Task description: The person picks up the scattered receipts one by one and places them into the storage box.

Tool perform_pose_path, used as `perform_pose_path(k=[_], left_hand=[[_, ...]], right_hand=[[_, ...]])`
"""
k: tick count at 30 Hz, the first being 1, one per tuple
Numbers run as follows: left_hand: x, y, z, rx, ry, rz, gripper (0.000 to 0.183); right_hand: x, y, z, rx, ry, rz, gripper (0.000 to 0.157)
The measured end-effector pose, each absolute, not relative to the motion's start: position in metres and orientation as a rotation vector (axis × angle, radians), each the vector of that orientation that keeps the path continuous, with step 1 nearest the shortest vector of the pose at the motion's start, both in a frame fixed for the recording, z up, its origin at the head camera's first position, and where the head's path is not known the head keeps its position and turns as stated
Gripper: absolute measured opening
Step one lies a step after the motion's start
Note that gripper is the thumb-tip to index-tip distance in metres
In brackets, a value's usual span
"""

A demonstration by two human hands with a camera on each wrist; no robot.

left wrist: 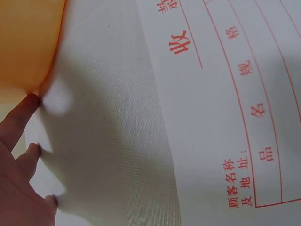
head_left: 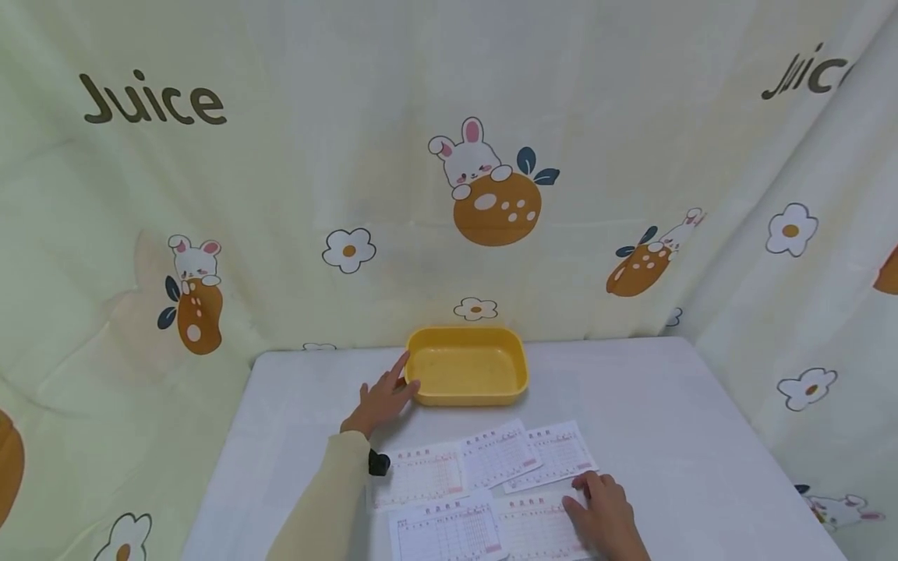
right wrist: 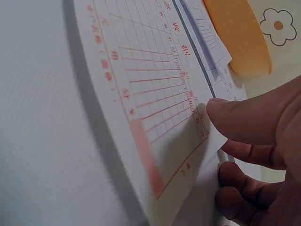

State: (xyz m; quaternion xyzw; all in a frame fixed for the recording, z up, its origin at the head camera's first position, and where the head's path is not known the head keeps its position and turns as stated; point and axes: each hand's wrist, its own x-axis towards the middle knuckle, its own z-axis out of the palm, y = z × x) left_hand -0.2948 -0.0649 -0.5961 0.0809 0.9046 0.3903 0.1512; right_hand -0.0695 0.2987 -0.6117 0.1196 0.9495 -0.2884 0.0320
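Note:
My left hand (head_left: 382, 401) is at the left side of a yellow plastic tray (head_left: 466, 399), fingers spread. In the left wrist view one fingertip (left wrist: 32, 100) touches the tray's lower corner, and the other fingers stand on the white cloth. My right hand (head_left: 605, 516) pinches the right end of a receipt slip (head_left: 536, 530) with red print. In the right wrist view the thumb (right wrist: 244, 117) lies over the slip's edge with the index finger behind it, and the slip rises off the cloth. The remaining fingers are curled below.
Other printed receipt slips lie before me: a reddish one (head_left: 417, 483) at left, two overlapping ones (head_left: 496, 456) in the middle and a bluish one (head_left: 445, 534) at front. A patterned curtain (head_left: 281, 195) hangs behind the white-covered table (head_left: 666, 421).

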Motion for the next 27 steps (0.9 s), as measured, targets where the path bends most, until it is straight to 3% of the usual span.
perform_pose_path(k=[9,14,27], left_hand=[[-0.294,-0.066,-0.594,0.249,2.582,1.144,0.077],[-0.294,-0.068,-0.592,0.258,2.580,1.159,0.076],[-0.295,-0.065,-0.590,0.234,2.567,1.141,0.076]], right_hand=[[-0.070,0.300,-0.608,0.387,2.887,-1.000,0.011],[-0.064,0.307,-0.600,0.405,2.818,-1.176,0.009],[-0.048,0.346,-0.563,0.488,2.925,-1.032,0.003]])
